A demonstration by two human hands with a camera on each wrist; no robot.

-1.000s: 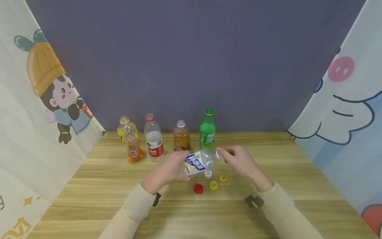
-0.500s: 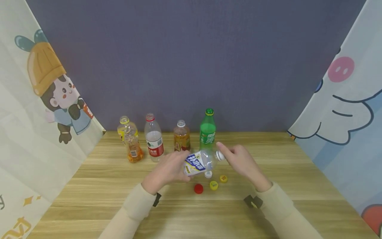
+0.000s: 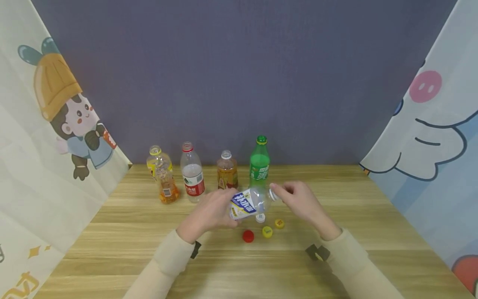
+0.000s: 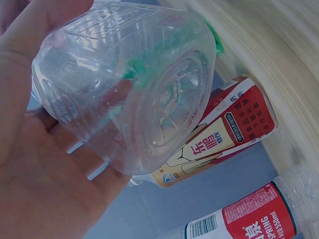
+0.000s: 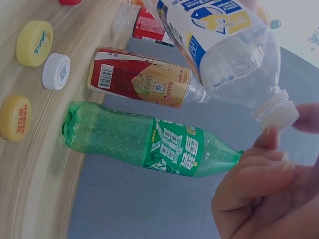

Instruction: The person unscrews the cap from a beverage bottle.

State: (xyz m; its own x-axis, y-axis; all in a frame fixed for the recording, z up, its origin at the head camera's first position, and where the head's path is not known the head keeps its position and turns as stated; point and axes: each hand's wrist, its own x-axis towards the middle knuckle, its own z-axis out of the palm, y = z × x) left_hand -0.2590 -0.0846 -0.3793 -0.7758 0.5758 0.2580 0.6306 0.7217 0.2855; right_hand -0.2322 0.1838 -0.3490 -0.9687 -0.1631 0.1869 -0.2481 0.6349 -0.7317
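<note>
A clear plastic bottle (image 3: pixel 244 204) with a white and blue label is held tilted above the table, its neck pointing right. My left hand (image 3: pixel 210 211) grips it round the body; in the left wrist view the bottle's base (image 4: pixel 167 99) shows no liquid inside. At the neck, my right hand (image 3: pixel 298 202) pinches the white cap (image 5: pixel 280 115) between thumb and finger. The cap sits on the mouth. Below the bottle lie loose caps: a white one (image 3: pixel 260 218), a red one (image 3: pixel 248 236) and two yellow ones (image 3: pixel 267 231).
Uncapped bottles stand behind the hands: one with orange drink (image 3: pixel 169 192), a red-labelled water bottle (image 3: pixel 193 185), a brown drink bottle (image 3: pixel 227 172) and a green bottle (image 3: pixel 259 162). A dark panel (image 3: pixel 239 83) rises behind the wooden table (image 3: pixel 239 274).
My right thumb was raised off the cap half a second ago and has come back down onto it. My left hand and the bottle have stayed in place.
</note>
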